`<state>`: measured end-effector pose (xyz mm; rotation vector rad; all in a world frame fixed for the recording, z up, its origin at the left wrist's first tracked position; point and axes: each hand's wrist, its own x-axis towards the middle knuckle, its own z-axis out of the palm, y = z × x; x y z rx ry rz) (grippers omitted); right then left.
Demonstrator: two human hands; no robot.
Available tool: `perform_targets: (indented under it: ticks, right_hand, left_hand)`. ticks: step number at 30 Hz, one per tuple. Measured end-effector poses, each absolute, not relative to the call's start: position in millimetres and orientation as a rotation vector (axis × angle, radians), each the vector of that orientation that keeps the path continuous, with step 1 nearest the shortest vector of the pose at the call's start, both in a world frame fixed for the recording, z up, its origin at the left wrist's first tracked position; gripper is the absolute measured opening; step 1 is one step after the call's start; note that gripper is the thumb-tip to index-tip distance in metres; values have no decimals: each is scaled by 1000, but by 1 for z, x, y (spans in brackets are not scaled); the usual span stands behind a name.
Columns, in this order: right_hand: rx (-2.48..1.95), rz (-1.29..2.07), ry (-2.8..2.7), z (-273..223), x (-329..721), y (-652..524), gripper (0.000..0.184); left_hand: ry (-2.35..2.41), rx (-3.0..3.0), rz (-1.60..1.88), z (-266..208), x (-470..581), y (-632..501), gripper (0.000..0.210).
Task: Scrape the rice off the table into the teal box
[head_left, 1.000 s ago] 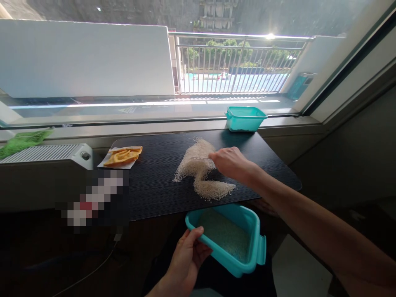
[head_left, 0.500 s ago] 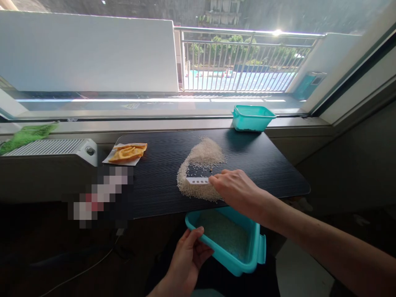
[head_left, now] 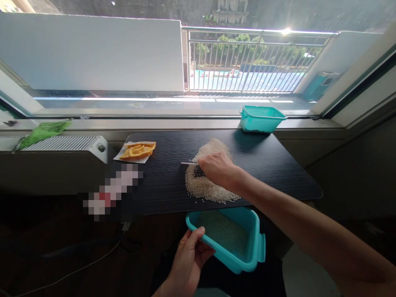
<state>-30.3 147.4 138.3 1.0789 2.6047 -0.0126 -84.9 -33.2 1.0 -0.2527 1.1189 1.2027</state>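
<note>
Right hand (head_left: 218,169) pinches white scraper (head_left: 189,163), blade in rice pile (head_left: 208,177) on black table (head_left: 278,165). Left hand (head_left: 188,260) grips teal container (head_left: 229,239) rim, below table edge, nearer than scraper. Some rice inside; most remains on table.

No legible text, label, brand, number or sign appears on any surface in view. The teal container (head_left: 235,243) and the second teal container (head_left: 261,119) on the sill carry no visible marking. The black tabletop (head_left: 278,165) is unmarked. The white strip (head_left: 189,163) held at the rice (head_left: 207,187) shows no readable print — it is too small to tell. The orange wrapper (head_left: 137,150) shows colour only, with no characters that resolve. The pixelated block (head_left: 113,192) near the table's left edge is obscured — nothing can be read there.
</note>
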Motion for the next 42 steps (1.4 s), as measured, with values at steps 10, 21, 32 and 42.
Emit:
perform_targets:
  ticks: [10, 21, 32, 42]
  right_hand:
    - [1161, 17, 2574, 151, -11, 122, 32]
    - [1155, 65, 2588, 142, -3, 137, 35]
    - [1399, 104, 2542, 160, 33, 116, 39]
    - [1593, 22, 2630, 167, 55, 87, 43]
  left_hand:
    - [1158, -250, 1202, 7, -90, -31, 13]
    - [1116, -233, 1260, 5, -86, -33, 17]
    - [1107, -217, 1254, 7, -93, -40, 19]
    - [1132, -213, 1246, 12, -93, -40, 22]
